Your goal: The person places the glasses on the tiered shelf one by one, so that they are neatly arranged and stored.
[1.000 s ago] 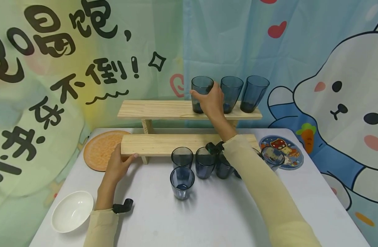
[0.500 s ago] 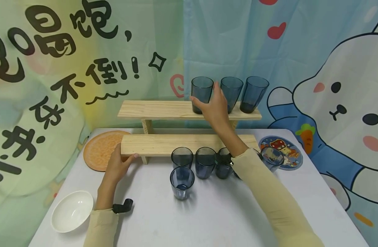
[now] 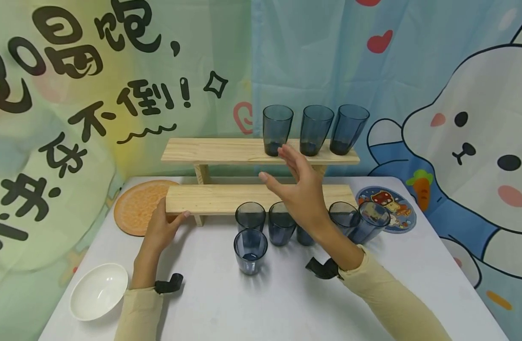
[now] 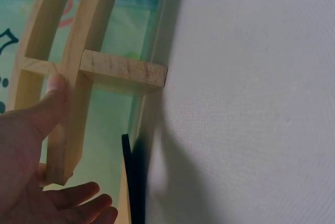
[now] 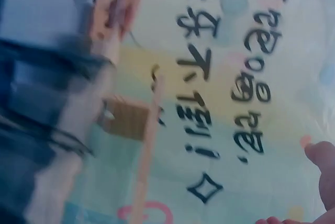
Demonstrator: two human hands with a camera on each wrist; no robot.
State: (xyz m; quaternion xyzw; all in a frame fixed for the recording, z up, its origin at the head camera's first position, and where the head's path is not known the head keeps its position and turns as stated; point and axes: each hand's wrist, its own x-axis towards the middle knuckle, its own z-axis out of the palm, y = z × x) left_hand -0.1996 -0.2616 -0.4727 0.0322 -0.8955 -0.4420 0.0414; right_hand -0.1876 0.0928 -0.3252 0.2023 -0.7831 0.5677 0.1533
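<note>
My left hand (image 3: 159,226) grips the left end of the lower board of a two-tier wooden shelf (image 3: 210,199). In the left wrist view its thumb (image 4: 55,90) presses on the board's edge while other fingers spread below. Three blue-tinted drinking glasses (image 3: 277,130) stand in a row on the right half of the upper tier. My right hand (image 3: 305,196) is in front of them, apart from them, fingers extended and holding nothing. It overlaps the lower board and partly hides a glass (image 3: 304,236) in the table row. The right wrist view is blurred, with the thumb (image 5: 320,156) at its edge.
Several more blue glasses (image 3: 281,229) stand on the white table in front of the lower tier, one glass (image 3: 250,255) nearer than the others. A white bowl (image 3: 100,291) sits front left. An orange round mat (image 3: 137,208) and a patterned mat (image 3: 403,213) lie at the sides.
My right hand has let go of the leftmost upper glass and drawn back down toward me. That glass stays on the upper tier. The left hand keeps its grip on the lower board.
</note>
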